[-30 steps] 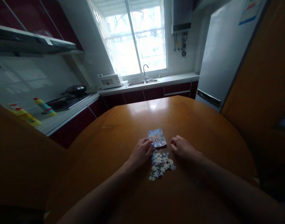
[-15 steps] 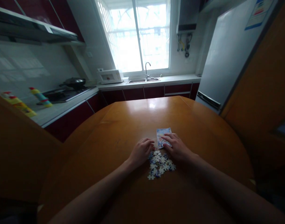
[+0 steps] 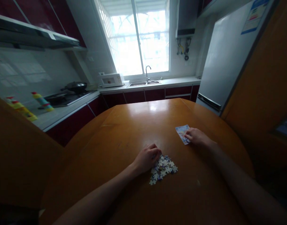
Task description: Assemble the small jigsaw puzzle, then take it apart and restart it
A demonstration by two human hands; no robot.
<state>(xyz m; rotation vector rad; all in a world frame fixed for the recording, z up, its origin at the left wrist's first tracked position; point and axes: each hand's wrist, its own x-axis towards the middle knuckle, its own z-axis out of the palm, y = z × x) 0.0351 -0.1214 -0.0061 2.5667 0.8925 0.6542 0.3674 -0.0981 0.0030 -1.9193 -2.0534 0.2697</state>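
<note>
A: Which way does the printed sheet (image 3: 181, 132) lie?
B: Flat on the desk (image 3: 134, 125), beyond the puzzle pieces (image 3: 165, 168) and off to their right. Its long axis slants: the far end sits toward the left, the near end toward the right.
A: And the pieces?
B: A loose heap, narrowing to a point at its near left. Single pieces face every way, so I can't give one direction for them.
A: What are they like?
B: Small and flat, with knobs and notches; mostly pale, some blue showing. The sheet is thin, four-cornered, printed largely in blue with a warmer patch in the middle. The desk is orange-brown wood, glossy, with a curved edge.
A: The hands?
B: The right hand (image 3: 197, 136) reaches out on the right, palm down, bent fingers over the sheet's right edge. I can't tell whether they're clamped on it. The left hand (image 3: 149, 156) lies at the heap's left side, its fingers curled close together, tips at the pieces. Whether they pinch one is hidden.
</note>
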